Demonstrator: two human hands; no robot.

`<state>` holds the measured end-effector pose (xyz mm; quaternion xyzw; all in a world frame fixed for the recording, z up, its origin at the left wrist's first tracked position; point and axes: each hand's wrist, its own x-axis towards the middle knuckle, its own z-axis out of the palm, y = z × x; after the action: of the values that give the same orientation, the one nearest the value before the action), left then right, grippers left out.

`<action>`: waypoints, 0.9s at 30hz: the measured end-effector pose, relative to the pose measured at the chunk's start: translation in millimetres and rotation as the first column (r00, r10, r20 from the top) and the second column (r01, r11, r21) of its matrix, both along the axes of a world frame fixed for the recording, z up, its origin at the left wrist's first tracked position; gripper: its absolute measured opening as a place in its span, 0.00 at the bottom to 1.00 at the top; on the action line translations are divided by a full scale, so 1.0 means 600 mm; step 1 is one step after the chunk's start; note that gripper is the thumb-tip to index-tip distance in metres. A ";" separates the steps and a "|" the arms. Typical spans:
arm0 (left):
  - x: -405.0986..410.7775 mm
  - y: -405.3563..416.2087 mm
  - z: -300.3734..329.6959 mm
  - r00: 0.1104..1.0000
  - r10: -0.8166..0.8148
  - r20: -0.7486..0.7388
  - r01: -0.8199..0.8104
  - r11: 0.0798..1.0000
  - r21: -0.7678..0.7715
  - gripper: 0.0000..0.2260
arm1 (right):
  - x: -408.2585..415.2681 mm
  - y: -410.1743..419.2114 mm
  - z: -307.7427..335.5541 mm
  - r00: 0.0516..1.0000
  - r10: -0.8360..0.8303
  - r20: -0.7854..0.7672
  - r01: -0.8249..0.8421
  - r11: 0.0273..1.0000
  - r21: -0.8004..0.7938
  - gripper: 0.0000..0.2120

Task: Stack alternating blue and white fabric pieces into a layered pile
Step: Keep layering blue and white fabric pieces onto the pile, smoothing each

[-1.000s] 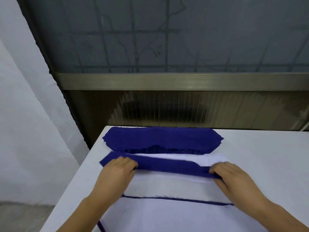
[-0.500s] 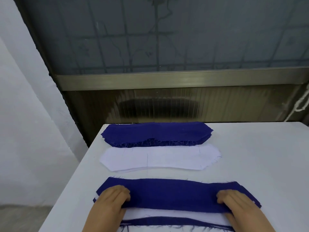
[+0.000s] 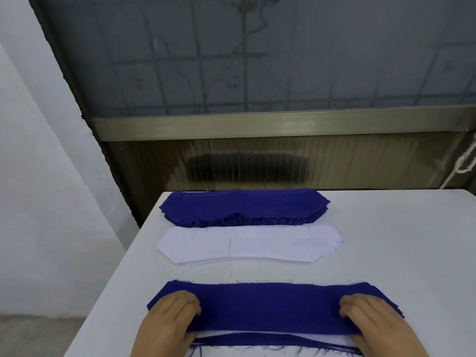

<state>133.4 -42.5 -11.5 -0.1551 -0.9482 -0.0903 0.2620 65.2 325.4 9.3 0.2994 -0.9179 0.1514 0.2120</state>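
Observation:
A blue fabric piece (image 3: 270,306) lies on top of the layered pile (image 3: 273,342) at the table's near edge, where white and blue layers show below it. My left hand (image 3: 170,318) presses on its left end and my right hand (image 3: 373,320) on its right end, fingers curled over the cloth. Farther back lies a stack of white pieces (image 3: 247,244), and behind it a stack of blue pieces (image 3: 242,207).
The white table (image 3: 399,253) ends at its left edge near a pale wall (image 3: 38,202). Behind the table stands a dark window frame with a metal sill (image 3: 257,124). A white cord (image 3: 463,163) hangs at the far right.
Both hands carried the blue piece from over the white stack toward me and laid it flat on the near pile. The white stack is now uncovered.

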 end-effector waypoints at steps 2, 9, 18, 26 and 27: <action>0.002 -0.001 -0.003 0.998 0.002 0.063 -0.004 0.999 0.038 0.15 | 0.002 0.002 0.002 1.000 0.010 0.019 -0.010 1.000 0.001 0.16; 0.011 0.002 0.004 0.960 0.023 0.279 -0.067 0.986 0.150 0.25 | -0.002 0.010 0.005 0.994 0.079 0.075 -0.080 0.997 0.020 0.11; 0.020 -0.016 0.006 0.944 -0.044 0.327 -0.064 0.948 0.311 0.06 | -0.021 0.034 -0.013 0.998 0.053 0.046 -0.052 0.998 -0.039 0.24; -0.005 -0.047 0.020 0.948 0.087 0.305 -0.145 0.974 0.173 0.05 | -0.054 0.070 0.002 0.997 -0.055 0.054 0.049 0.992 0.117 0.15; -0.012 -0.044 0.023 0.951 0.108 0.291 -0.162 0.972 0.168 0.05 | -0.059 0.065 0.008 0.994 -0.083 0.076 0.072 0.987 0.142 0.18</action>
<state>126.3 -69.1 2.2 -0.0496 -0.9712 -0.1831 0.1444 29.7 364.6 14.2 0.2710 -0.9450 0.0910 0.1588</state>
